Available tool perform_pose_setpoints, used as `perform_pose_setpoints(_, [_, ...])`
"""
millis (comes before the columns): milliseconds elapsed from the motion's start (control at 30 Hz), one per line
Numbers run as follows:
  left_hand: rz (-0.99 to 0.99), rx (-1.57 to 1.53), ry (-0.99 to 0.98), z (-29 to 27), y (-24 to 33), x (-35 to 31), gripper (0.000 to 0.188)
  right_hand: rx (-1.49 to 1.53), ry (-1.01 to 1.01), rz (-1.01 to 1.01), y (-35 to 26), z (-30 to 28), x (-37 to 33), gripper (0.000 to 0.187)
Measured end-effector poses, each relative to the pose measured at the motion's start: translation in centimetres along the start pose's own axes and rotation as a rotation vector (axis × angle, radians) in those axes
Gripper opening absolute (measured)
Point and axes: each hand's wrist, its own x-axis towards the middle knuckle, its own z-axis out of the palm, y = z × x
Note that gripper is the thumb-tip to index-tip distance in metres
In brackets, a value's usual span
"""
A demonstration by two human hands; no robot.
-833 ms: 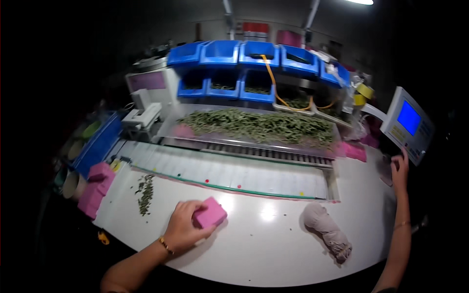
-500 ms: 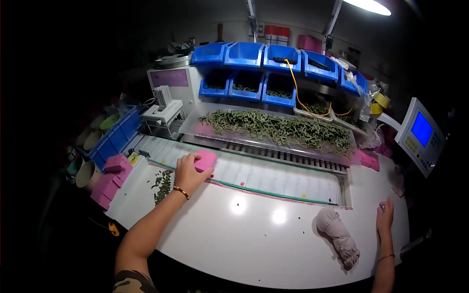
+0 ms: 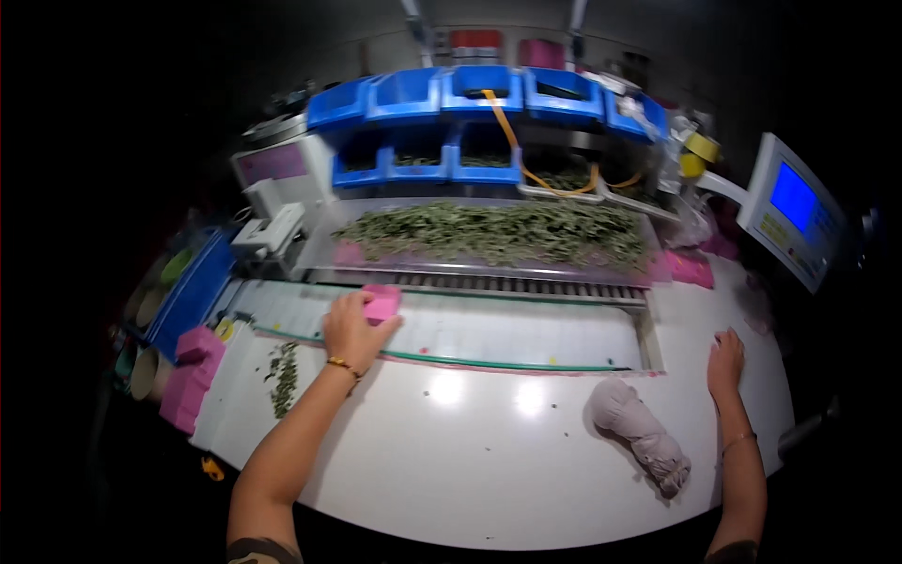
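Note:
My left hand [image 3: 349, 329] is closed around a small pink block [image 3: 382, 304], which it grips over the white belt [image 3: 498, 331] with green edges. The block's left side is hidden by my fingers. At the right side of the white table, my right hand [image 3: 726, 364] has its fingers curled in; whether anything is inside them does not show. Left of that hand lies a knotted beige cloth bundle [image 3: 639, 434]. Beside my left forearm is a small pile of green dried leaf bits [image 3: 284, 378].
Behind the belt, a clear tray [image 3: 319, 235] bears a heap of dried green leaves [image 3: 498, 235]. Blue bins [image 3: 404, 92] stand in two rows at the back. A control panel [image 3: 797, 209] with a blue screen stands right. Pink blocks [image 3: 193, 381] are stacked left.
The whole view has shifted, with the scene now further left and blurrier. My left hand keeps the pink block, slightly further right along the belt. My right hand has moved a little farther from me.

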Motion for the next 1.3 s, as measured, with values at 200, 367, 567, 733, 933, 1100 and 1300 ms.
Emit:
perform_pose_setpoints(200, [-0.089,0.035,-0.036,-1.8,-2.7,0.6,0.054,-0.013,0.029,0.051,-1.4,1.6,2.5,0.025])
perform_pose_setpoints(367, [0.020,0.186,0.010,-1.9,1.1,0.1,0.056,-0.055,-0.008,0.156,-2.0,1.4,4.2,0.035])
perform_pose_setpoints(567, [0.517,-0.101,-0.194,-2.6,10.6,-3.3,0.051,-0.051,0.033,0.181,-3.2,2.5,7.1,0.048])
perform_pose_setpoints(733, [0.788,-0.279,-0.405,-0.4,18.4,-3.7,0.051,0.029,0.072,0.160,-4.1,4.9,9.6,0.055])
perform_pose_setpoints(933, [0.877,-0.397,-0.404,6.4,27.3,-1.5,0.055,0.107,0.093,0.254,-4.3,6.9,12.5,0.059])
perform_pose_setpoints(1100, [0.723,-0.373,-0.576,12.4,36.0,0.3,0.060,0.164,0.016,0.280,-3.9,7.3,13.6,0.058])
perform_pose_setpoints(1300, [0.536,-0.380,-0.329,20.2,41.1,4.2,0.048,0.216,0.042,0.190,-3.4,8.8,15.0,0.051])
